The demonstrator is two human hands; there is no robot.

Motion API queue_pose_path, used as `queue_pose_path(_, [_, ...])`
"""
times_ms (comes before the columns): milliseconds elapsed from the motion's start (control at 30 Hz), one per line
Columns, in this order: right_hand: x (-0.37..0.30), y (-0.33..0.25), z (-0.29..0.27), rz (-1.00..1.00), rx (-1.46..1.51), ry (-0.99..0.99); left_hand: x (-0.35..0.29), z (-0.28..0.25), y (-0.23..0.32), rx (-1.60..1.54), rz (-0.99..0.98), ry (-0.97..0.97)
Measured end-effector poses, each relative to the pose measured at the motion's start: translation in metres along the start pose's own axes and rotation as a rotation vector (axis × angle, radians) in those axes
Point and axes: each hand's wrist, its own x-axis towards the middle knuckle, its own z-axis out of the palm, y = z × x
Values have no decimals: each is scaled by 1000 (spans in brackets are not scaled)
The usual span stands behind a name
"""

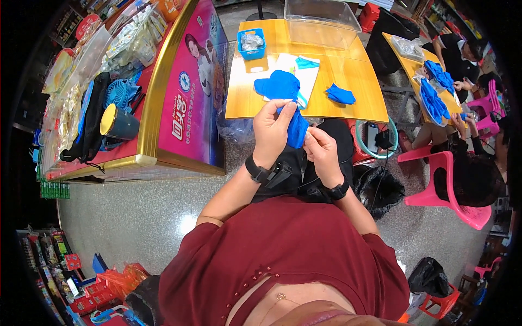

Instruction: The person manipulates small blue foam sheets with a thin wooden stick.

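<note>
Just off the near edge of the wooden table (242, 103), a small piece of blue cloth (297, 130) hangs between my hands. My left hand (273, 130) pinches it near its top, thumb against fingers. Fingertips of my right hand (323, 153) are closed at its right edge. Beyond the left hand, more blue cloth (280, 84) lies bunched on a white sheet (312, 74) with blue-green printing; whether it joins the held piece is hidden. A separate folded blue cloth (341, 94) rests on the table to the right.
A blue basket (251, 44) with clear plastic bags and a transparent bin (322, 24) stand on the table. At left is a pink-sided counter (187, 92) heaped with goods. Right are a black-lined bin (380, 190), a pink chair (443, 185) and people handling blue cloth at another table.
</note>
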Motion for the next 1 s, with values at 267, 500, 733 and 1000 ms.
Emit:
queue_pose_path(267, [4, -3, 4, 107, 170, 8, -8, 2, -7, -69, -30, 16])
queue_pose_path(500, [9, -17, -9, 229, 278, -156, 7, -4, 2, -176, -138, -50])
queue_pose_path(733, [9, -10, -16, -152, -453, -82, 2, -8, 0, -19, -238, -197])
queue_pose_path(1000, [11, -1, 4, -41, -77, -76, -1, -6, -6, -38, -165, -110])
